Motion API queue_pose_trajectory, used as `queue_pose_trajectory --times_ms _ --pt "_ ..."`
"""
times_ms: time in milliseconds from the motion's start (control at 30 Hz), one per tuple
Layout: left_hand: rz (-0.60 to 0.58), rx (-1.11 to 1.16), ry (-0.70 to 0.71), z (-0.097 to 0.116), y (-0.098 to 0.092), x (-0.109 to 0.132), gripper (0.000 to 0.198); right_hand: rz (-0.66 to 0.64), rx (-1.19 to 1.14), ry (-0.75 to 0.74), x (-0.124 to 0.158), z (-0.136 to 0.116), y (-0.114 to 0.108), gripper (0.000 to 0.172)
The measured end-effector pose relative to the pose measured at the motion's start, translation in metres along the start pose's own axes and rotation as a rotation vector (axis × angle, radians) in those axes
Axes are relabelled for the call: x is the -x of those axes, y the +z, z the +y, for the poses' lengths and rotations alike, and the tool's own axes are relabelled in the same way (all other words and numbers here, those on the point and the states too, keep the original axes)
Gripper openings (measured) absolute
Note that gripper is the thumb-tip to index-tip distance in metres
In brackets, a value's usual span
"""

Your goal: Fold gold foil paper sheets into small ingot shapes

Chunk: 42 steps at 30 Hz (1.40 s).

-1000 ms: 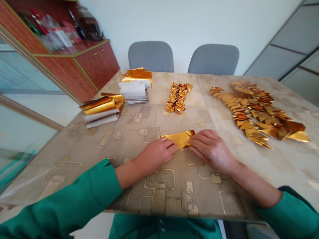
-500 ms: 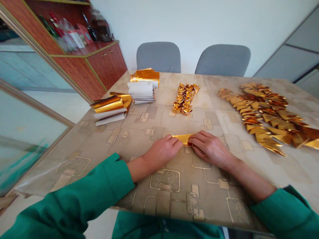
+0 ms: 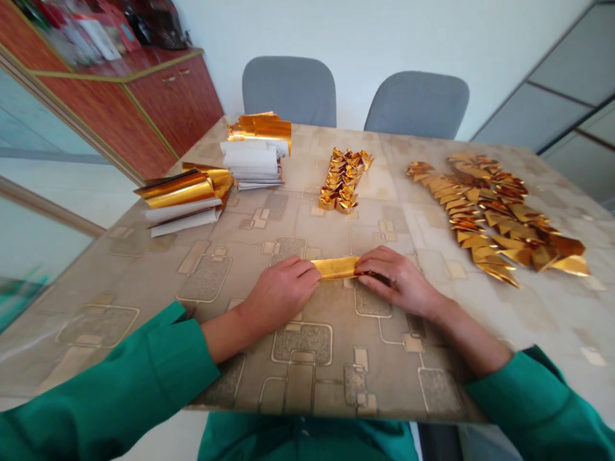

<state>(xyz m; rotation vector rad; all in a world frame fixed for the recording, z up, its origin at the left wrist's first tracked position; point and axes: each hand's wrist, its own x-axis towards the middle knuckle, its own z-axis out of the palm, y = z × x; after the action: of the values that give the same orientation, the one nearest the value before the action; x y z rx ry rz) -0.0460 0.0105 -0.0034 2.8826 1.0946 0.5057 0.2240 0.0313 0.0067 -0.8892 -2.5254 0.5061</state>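
Observation:
A narrow folded strip of gold foil paper (image 3: 335,269) lies level between my hands, just above or on the patterned tabletop. Its left end is pinched in the closed fingers of my left hand (image 3: 287,286). My right hand (image 3: 394,280) has its fingers curled over the other end, thumb underneath on the near side. Both ends of the strip are hidden by fingers. Beyond it stand two short rows of folded gold paper pieces (image 3: 343,180), nested into each other.
Gold and white paper sheets (image 3: 185,198) lie at the left, with another paper stack (image 3: 252,160) behind. Long rows of folded gold pieces (image 3: 494,218) spread over the right side of the table (image 3: 158,346). Two grey chairs (image 3: 289,93) stand at the far edge.
My hands have moved apart a little, the left one going left, so more of the gold strip shows between them. The camera view has shifted slightly.

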Motion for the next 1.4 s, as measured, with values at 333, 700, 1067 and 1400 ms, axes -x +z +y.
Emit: queue_pose_trajectory --times_ms 333,700,1067,1400 --pt "0.059 -0.045 0.017 -0.004 0.0 0.003 0.024 -0.043 0.002 -0.034 0.003 0.006 -0.003 0.017" --pt "0.125 0.012 0.159 -0.008 0.005 -0.002 0.016 0.047 0.233 -0.014 0.006 0.009 -0.003 0.016" --pt "0.072 0.163 0.019 -0.001 0.011 -0.014 0.025 0.046 0.303 0.144 -0.01 -0.039 0.025 0.024" --pt "0.061 0.429 -0.23 -0.013 0.006 -0.014 0.011 0.153 -0.047 0.23 -0.01 -0.026 0.033 0.019"
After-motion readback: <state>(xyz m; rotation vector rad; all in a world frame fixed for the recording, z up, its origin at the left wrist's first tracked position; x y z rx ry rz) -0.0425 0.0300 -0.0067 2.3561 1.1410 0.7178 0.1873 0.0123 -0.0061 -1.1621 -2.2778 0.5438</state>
